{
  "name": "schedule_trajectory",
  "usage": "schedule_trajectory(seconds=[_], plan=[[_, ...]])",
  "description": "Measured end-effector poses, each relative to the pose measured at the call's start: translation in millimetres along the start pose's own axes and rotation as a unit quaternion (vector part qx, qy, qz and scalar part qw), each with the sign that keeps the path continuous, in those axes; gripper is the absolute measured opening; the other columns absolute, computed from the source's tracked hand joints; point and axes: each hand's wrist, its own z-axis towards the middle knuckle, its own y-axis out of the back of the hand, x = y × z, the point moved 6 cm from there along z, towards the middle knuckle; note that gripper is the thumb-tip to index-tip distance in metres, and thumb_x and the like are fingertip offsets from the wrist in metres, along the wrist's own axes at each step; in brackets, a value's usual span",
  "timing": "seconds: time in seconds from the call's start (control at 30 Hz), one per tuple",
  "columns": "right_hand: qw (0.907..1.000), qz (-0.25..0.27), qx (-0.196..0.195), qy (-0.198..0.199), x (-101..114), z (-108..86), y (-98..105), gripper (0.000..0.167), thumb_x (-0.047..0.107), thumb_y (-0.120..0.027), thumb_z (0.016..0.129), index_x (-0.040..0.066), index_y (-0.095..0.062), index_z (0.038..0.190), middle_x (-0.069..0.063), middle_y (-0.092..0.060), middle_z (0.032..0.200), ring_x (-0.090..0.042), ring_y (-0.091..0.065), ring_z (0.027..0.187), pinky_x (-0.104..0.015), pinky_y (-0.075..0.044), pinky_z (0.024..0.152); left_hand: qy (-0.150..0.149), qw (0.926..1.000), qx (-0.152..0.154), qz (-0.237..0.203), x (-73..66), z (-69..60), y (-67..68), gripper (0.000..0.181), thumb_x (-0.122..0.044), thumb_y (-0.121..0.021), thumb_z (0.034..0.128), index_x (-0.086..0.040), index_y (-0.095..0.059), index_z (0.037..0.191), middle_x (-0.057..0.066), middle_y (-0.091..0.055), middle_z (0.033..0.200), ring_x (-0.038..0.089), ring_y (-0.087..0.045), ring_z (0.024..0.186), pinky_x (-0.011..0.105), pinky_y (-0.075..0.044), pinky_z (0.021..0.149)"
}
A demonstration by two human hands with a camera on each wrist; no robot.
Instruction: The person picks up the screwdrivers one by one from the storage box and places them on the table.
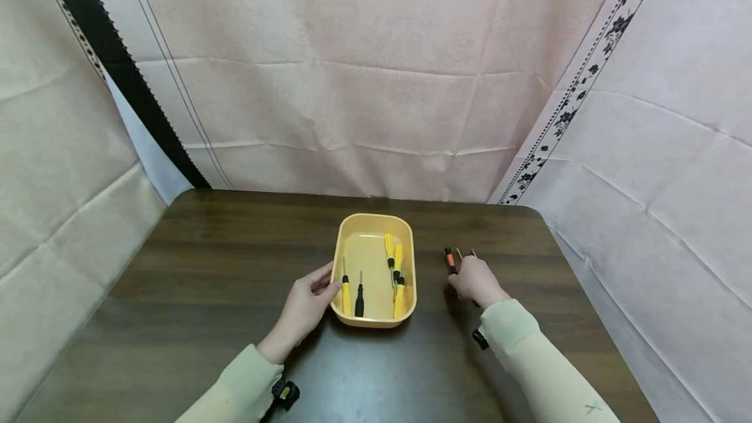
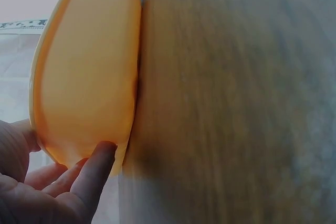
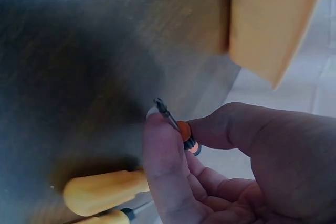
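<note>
My left hand holds the near-left side of a yellow plastic tray, its thumb at the rim and its fingers against the outer wall. Inside lie several screwdrivers with yellow handles, among them a yellow screwdriver on the left, and a black-handled screwdriver. Right of the tray, my right hand pinches a small orange-and-black screwdriver between thumb and forefinger. The right wrist view shows its metal tip pointing out. Below that hand lie two yellow-handled screwdrivers, partly hidden by the fingers.
Both hands work over a dark wooden table with rounded far corners. Pale cloth hangs behind the table and along its sides. A black device is strapped at each wrist.
</note>
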Motion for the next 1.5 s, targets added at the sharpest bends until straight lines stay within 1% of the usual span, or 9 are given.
schedule_trajectory(seconds=[0.2,0.4,0.63,0.83,0.97,1.17,1.27,1.37,1.5], plan=[[0.9996,0.008,0.016,-0.023,-8,2.9,-8,0.026,0.014,-0.058,0.091,0.002,-0.063,0.068,-0.005,-0.059,0.05,-0.016,-0.052,0.041,-0.027,-0.04,0.041,0.003,1.0,0.0,0.004,1.0,-0.8,-0.1,0.051,-0.016,-0.067,0.093,-0.009,-0.051,0.141,0.013,-0.063,0.122,0.021,-0.063,0.102,0.028,-0.055,0.079],[0.9999,0.003,0.006,-0.014,-8,5.3,-9,0.023,0.012,-0.058,0.089,0.003,-0.06,0.067,-0.004,-0.059,0.049,-0.017,-0.058,0.045,-0.026,-0.043,0.043,-0.002,1.0,0.001,0.004,0.3,0.0,0.0,0.05,-0.015,-0.066,0.0933,-0.009,-0.052,0.14,0.013,-0.063,0.122,0.02,-0.063,0.101,0.027,-0.055,0.077],[1.0,-0.001,-0.001,-0.007,-7,5.8,-12,0.022,0.011,-0.059,0.088,0.004,-0.059,0.067,-0.004,-0.059,0.05,-0.017,-0.057,0.044,-0.028,-0.045,0.045,-0.006,0.9999,0.007,-0.007,0.8,-0.7,-0.3,0.051,-0.015,-0.066,0.0933,-0.009,-0.051,0.141,0.014,-0.063,0.122,0.02,-0.064,0.101,0.027,-0.055,0.077],[0.9998,0.02,0.0,-0.008,-5,4.6,-10,0.014,0.009,-0.06,0.088,-0.003,-0.054,0.091,-0.008,-0.06,0.06,-0.018,-0.059,0.047,-0.029,-0.047,0.045,-0.005,0.9999,0.007,-0.012,-0.1,-0.7,-0.7,0.051,-0.016,-0.067,0.0933,-0.009,-0.051,0.141,0.014,-0.063,0.123,0.02,-0.064,0.101,0.028,-0.056,0.077],[0.9997,0.025,-0.004,-0.005,-4,3.2,-6,0.016,0.01,-0.06,0.09,-0.003,-0.056,0.097,-0.008,-0.061,0.065,-0.017,-0.059,0.05,-0.03,-0.049,0.049,-0.002,0.9999,0.005,-0.014,0.8,-0.2,-0.7,0.05,-0.014,-0.067,0.0931,-0.009,-0.051,0.141,0.015,-0.063,0.122,0.02,-0.064,0.1,0.028,-0.056,0.077],[0.9992,0.021,-0.034,0.007,1,2.8,3,0.02,0.017,-0.062,0.091,-0.002,-0.056,0.097,-0.008,-0.061,0.074,-0.017,-0.059,0.054,-0.033,-0.048,0.053,0.003,0.9999,0.003,-0.014,3.1,0.3,-0.6,0.049,-0.015,-0.067,0.093,-0.01,-0.052,0.14,0.014,-0.063,0.122,0.021,-0.064,0.101,0.029,-0.056,0.078],[0.9971,0.031,-0.066,0.019,7,2.4,11,0.025,0.022,-0.062,0.091,-0.001,-0.057,0.099,-0.008,-0.062,0.079,-0.019,-0.059,0.062,-0.037,-0.049,0.061,0.005,0.9998,0.005,-0.017,2.2,-0.3,-0.4,0.049,-0.015,-0.067,0.0932,-0.011,-0.052,0.14,0.016,-0.063,0.123,0.022,-0.063,0.103,0.029,-0.056,0.078],[0.9926,0.056,-0.1,0.038,19,-0.4,21,0.034,0.029,-0.062,0.092,0.0,-0.058,0.108,-0.009,-0.063,0.088,-0.023,-0.061,0.075,-0.042,-0.051,0.071,0.009,0.9998,0.012,-0.013,-10.9,-5.4,-0.4,0.05,-0.014,-0.065,0.094,-0.007,-0.05,0.141,0.019,-0.061,0.125,0.024,-0.063,0.105,0.029,-0.055,0.079],[0.9864,0.089,-0.13,0.046,43,-1.8,30,0.046,0.04,-0.063,0.092,0.004,-0.055,0.119,-0.009,-0.064,0.097,-0.026,-0.061,0.087,-0.044,-0.051,0.077,0.007,0.9999,0.01,-0.009,-9.4,-4.5,-0.3,0.05,-0.014,-0.066,0.0938,-0.007,-0.05,0.141,0.018,-0.062,0.124,0.024,-0.063,0.103,0.029,-0.056,0.078]])
